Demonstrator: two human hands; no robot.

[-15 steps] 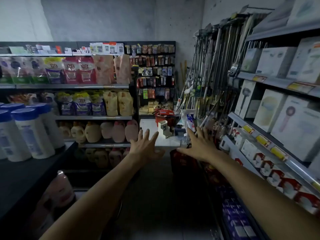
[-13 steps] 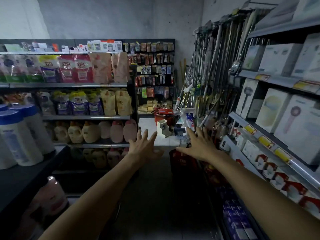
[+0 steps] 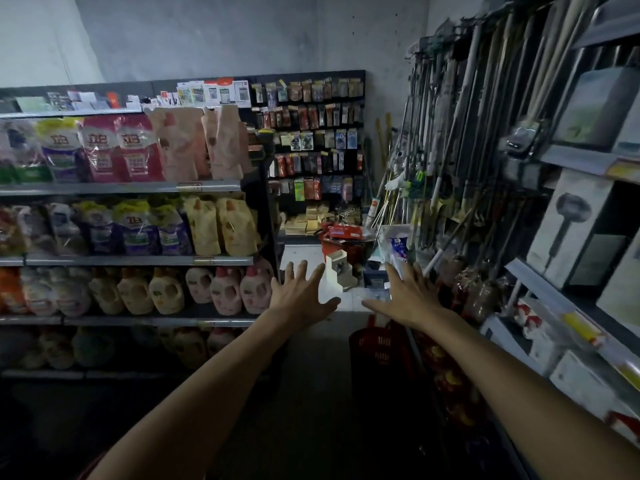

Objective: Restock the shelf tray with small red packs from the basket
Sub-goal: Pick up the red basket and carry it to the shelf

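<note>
Both arms stretched forward down a dim shop aisle, the left hand [image 3: 299, 299] and the right hand [image 3: 405, 299] each spread flat with fingers splayed, palms down, holding nothing. The red basket [image 3: 379, 348] stood on the floor just below the right hand, against the foot of the right-hand shelving (its contents could not be made out in the gloom). Detergent pouches [image 3: 138, 150] and jugs [image 3: 225, 289] filled the shelves on the left, and mop handles [image 3: 460, 140] hung along the right, beside boxed goods [image 3: 568, 226].
</note>
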